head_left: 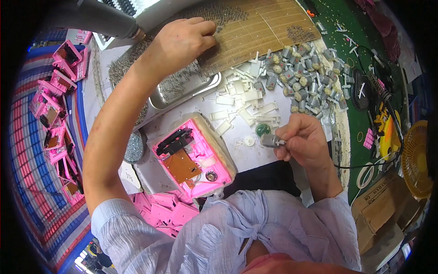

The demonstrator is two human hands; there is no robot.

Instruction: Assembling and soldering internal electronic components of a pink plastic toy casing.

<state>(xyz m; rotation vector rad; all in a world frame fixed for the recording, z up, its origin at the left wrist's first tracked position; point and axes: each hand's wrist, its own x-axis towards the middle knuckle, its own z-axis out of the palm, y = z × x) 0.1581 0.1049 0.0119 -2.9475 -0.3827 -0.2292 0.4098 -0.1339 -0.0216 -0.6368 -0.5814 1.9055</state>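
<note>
My left hand (185,43) reaches over a metal tray (212,84) heaped with small metal pieces, beside a brown board (264,27) strewn with more of them. Its fingers are curled in; whatever they hold is hidden. Between the fingertips of my right hand (303,139) is a small grey motor (269,140) with a white piece on its shaft. An opened pink plastic case (214,171) lies in a padded holder before my chest. Inside show a black part, a brown circuit board (182,166) and a round metal-rimmed part (211,176).
Motors (303,77) lie heaped at the right, with white plastic brackets (246,93) beside them. A dark power tool (98,18) juts in at upper left. Pink cases (54,114) line the left; pink panels (169,210) lie below. A yellow basket (415,160) and cardboard box (378,201) stand right.
</note>
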